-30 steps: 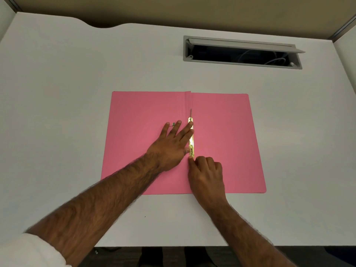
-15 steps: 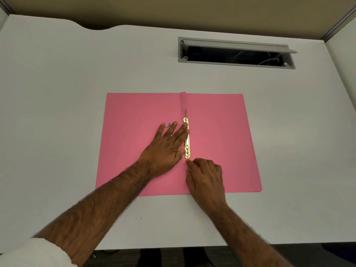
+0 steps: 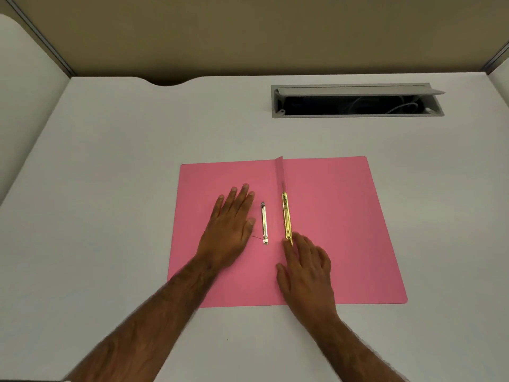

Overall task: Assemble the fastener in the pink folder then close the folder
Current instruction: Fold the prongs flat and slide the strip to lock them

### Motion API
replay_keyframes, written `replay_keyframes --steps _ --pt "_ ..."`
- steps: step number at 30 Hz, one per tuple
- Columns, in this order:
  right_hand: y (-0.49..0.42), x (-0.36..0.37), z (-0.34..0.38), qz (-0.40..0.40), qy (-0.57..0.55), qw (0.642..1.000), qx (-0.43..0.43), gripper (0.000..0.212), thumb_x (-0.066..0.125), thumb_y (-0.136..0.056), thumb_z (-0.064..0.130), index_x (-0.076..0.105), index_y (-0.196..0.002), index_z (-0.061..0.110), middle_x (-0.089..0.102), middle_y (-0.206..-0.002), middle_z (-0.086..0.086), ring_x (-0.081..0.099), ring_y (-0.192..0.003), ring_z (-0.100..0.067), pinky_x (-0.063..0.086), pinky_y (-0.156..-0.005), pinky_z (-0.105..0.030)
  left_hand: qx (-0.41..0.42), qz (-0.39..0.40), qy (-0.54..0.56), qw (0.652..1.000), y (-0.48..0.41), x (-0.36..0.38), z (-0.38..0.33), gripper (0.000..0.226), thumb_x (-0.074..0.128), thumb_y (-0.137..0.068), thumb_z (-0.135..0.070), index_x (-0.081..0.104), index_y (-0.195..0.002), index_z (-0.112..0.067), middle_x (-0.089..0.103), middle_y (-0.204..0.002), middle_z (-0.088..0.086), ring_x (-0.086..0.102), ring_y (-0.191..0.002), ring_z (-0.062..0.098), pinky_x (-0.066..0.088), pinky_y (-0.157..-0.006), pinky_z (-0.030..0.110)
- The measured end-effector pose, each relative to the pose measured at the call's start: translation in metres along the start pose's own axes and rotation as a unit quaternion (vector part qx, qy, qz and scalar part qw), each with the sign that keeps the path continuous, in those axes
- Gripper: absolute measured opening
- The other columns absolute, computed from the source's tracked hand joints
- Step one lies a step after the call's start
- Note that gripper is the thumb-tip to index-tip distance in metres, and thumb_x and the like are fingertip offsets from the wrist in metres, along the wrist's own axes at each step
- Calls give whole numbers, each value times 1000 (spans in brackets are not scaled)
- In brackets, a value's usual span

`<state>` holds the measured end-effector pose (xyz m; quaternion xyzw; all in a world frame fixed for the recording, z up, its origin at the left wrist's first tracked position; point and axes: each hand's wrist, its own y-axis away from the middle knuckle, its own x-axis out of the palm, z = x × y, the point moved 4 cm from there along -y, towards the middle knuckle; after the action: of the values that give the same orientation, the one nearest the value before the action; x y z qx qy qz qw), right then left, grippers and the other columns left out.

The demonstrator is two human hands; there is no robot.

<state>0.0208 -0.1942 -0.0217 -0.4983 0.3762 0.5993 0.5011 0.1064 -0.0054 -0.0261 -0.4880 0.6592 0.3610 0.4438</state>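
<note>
The pink folder (image 3: 344, 224) lies open and flat on the white desk. A long gold fastener strip (image 3: 286, 216) runs along the centre fold, one thin prong sticking out past its far end. A shorter silvery fastener bar (image 3: 264, 222) lies loose on the left leaf, just left of the fold. My left hand (image 3: 230, 224) rests flat on the left leaf, fingers together, beside the silvery bar and holding nothing. My right hand (image 3: 305, 268) lies on the folder with its fingertips touching the near end of the gold strip.
A grey cable hatch (image 3: 356, 114) is open at the back right of the desk (image 3: 110, 188), with wires inside. A beige partition stands behind the desk. A curved cut-out notches the desk's back edge.
My left hand has slid left off the gold strip, uncovering the silvery bar. My right hand stays at the strip's near end. The camera has tilted up.
</note>
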Motion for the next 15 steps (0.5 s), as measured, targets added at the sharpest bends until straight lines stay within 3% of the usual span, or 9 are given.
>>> replay_keyframes --steps 4,6,11,15 --pt "-1 3 4 -27 -29 999 -7 52 48 -94 33 52 -140 10 50 -146 -14 44 -136 -31 29 -113 -53 -191 -81 7 978 -16 -42 87 53 35 -104 -21 30 -155 -6 23 -165 13 23 -152 33 20 -125 45" --pt "-3 4 9 -35 -41 999 -10 53 46 -94 34 52 -141 10 51 -145 -14 44 -136 -31 30 -112 -53 -254 -85 -13 963 -21 -61 122 53 36 -103 -17 30 -154 -2 25 -164 18 26 -150 38 25 -123 48" --pt "-6 7 10 -26 -38 999 -13 54 43 -95 37 50 -142 11 50 -147 -12 43 -136 -30 29 -112 -52 -274 -24 -50 960 -36 -73 148 58 28 -106 -32 23 -156 -4 23 -165 17 23 -151 36 21 -124 47" --pt "-8 7 12 -21 -37 999 -11 53 42 -95 38 50 -141 13 51 -145 -11 44 -135 -29 29 -111 -51 -281 -57 -83 954 -46 -86 150 47 33 -105 -27 47 -143 -4 48 -145 22 47 -130 40 41 -108 50"
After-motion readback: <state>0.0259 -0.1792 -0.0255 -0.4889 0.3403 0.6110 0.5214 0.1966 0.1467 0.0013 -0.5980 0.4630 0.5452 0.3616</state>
